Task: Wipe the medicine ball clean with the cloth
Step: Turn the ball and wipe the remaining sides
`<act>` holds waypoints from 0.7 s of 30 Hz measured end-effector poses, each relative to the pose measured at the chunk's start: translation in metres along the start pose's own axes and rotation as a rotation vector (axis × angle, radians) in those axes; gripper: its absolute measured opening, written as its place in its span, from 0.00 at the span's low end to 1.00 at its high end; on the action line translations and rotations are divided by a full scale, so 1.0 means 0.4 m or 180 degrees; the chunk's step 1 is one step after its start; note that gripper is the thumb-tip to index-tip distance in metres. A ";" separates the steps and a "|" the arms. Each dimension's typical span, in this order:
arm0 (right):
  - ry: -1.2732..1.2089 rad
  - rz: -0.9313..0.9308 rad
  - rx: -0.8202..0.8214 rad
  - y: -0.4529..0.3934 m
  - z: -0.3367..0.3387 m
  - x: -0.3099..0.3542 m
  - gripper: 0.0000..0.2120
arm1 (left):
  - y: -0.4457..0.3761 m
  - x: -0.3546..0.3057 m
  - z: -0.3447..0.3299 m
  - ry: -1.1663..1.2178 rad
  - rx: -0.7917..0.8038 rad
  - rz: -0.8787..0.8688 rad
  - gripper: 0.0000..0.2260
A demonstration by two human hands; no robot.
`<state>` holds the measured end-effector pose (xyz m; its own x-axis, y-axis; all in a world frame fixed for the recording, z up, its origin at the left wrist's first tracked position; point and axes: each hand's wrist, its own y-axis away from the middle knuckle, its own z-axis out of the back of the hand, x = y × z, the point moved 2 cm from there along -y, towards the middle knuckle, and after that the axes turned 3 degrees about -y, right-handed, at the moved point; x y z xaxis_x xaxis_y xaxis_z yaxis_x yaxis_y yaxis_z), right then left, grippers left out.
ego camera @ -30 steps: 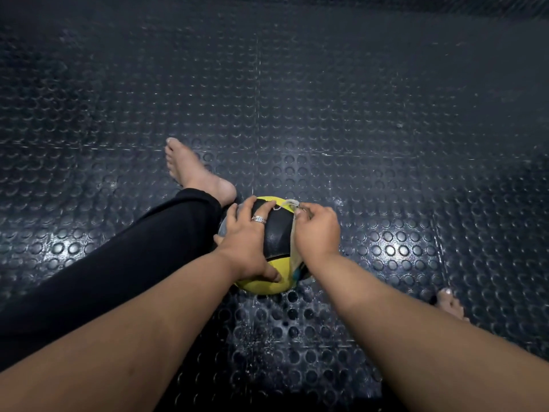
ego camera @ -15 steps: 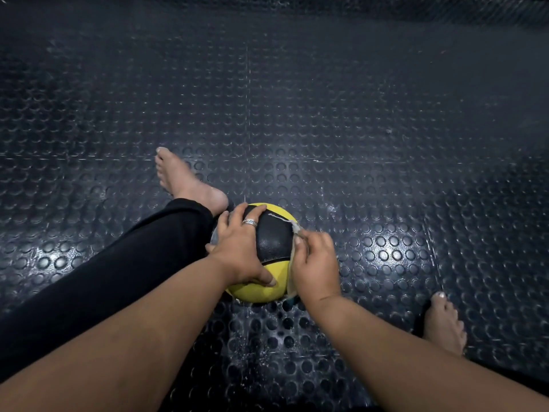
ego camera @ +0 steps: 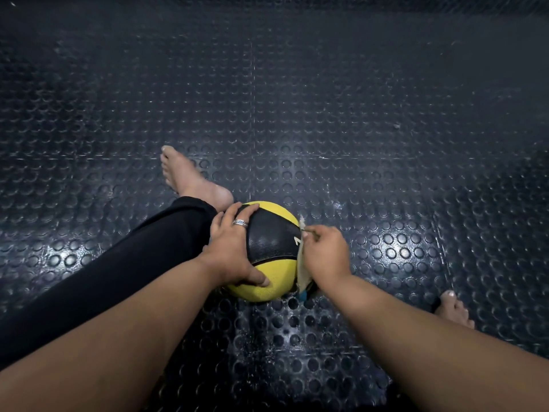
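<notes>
Looking down from the head camera, I see the medicine ball [ego camera: 267, 257], yellow with a black panel across its top, resting on the dark studded rubber floor [ego camera: 326, 114] in the near middle of the view, just beside my left leg. My left hand [ego camera: 230, 252] lies spread over the ball's left side, fingers fairly straight and reaching over the far curve, thumb pressed flat on the near yellow part; that grip is apart, laid on the ball rather than curled round it. A silver ring [ego camera: 240, 223] sits on one of its fingers. My right hand [ego camera: 325, 252] is against the ball's right side with the pale cloth [ego camera: 301, 263] sandwiched between palm and ball. The cloth shows only as a thin edge running from the far side to the near side of the hand, with a small blue bit at its near end. I cannot tell whether those fingers curl around the cloth or press it flat. My black trouser leg [ego camera: 124, 263] stretches from the near left toward the ball, the bare left foot [ego camera: 193, 179] just beyond it. The toes of my right foot [ego camera: 453, 307] show at the near right.
</notes>
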<state>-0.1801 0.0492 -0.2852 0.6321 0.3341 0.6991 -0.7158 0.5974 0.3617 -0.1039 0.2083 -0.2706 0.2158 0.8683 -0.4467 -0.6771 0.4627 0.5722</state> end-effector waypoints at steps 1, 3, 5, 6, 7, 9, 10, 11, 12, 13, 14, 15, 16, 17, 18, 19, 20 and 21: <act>-0.0057 0.0208 0.0016 0.007 -0.003 0.019 0.12 | 0.000 0.003 0.003 0.0021 -0.0001 -0.0013 0.62; -0.0116 0.0752 0.0106 0.032 -0.018 0.057 0.12 | 0.002 0.008 0.005 0.0035 0.0012 -0.0018 0.62; -0.0080 0.0954 0.0155 0.043 -0.021 0.061 0.12 | 0.001 0.004 -0.001 -0.0012 0.0034 -0.0013 0.63; -0.0085 0.0951 0.0146 0.042 -0.017 0.055 0.12 | 0.000 0.000 -0.004 -0.0025 0.0030 -0.0012 0.63; -0.0109 0.0880 0.0129 0.037 -0.012 0.044 0.11 | -0.002 -0.002 -0.002 -0.0021 0.0018 -0.0015 0.63; -0.0059 0.0587 0.0141 0.030 -0.002 0.021 0.11 | -0.006 0.000 0.007 0.0056 0.0002 0.0000 0.62; 0.0009 0.0418 0.0142 0.028 0.001 0.007 0.11 | -0.007 0.002 0.010 0.0082 0.0009 -0.0011 0.62; 0.0037 0.0248 0.0143 0.027 0.002 -0.006 0.11 | -0.008 0.002 0.010 0.0085 0.0019 -0.0033 0.62; 0.0024 0.0111 0.0137 0.027 0.003 -0.013 0.11 | -0.008 0.000 0.009 0.0079 0.0020 -0.0047 0.62; -0.0008 -0.0009 0.0104 0.027 0.001 -0.011 0.11 | -0.006 -0.001 0.009 0.0059 0.0015 -0.0032 0.62; -0.0025 -0.0065 0.0043 0.027 -0.004 0.000 0.11 | -0.004 -0.002 0.006 0.0040 0.0011 0.0001 0.62; -0.0041 -0.0032 -0.0017 0.028 -0.009 0.019 0.11 | -0.004 -0.004 0.005 0.0021 0.0014 0.0028 0.62; -0.0038 0.0126 -0.0024 0.028 -0.016 0.043 0.11 | -0.005 -0.005 0.005 0.0009 0.0020 0.0029 0.62; 0.0004 0.0345 0.0023 0.031 -0.027 0.067 0.11 | -0.006 -0.005 0.005 0.0007 0.0024 0.0014 0.62; 0.0062 0.0550 0.0088 0.037 -0.035 0.088 0.12 | -0.009 -0.004 0.006 0.0014 0.0019 -0.0008 0.62; 0.0110 0.0670 0.0133 0.041 -0.039 0.098 0.12 | -0.011 -0.001 0.007 0.0033 0.0015 -0.0021 0.62; 0.0133 0.0719 0.0139 0.045 -0.039 0.096 0.12 | -0.012 0.001 0.006 0.0058 0.0017 -0.0025 0.62; 0.0121 0.0719 0.0123 0.045 -0.037 0.087 0.12 | -0.012 0.002 0.007 0.0073 0.0015 -0.0026 0.62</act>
<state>-0.1665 0.0825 -0.2634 0.4647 0.4840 0.7415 -0.8508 0.4761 0.2225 -0.0984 0.2071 -0.2716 0.2052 0.8601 -0.4670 -0.6720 0.4707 0.5717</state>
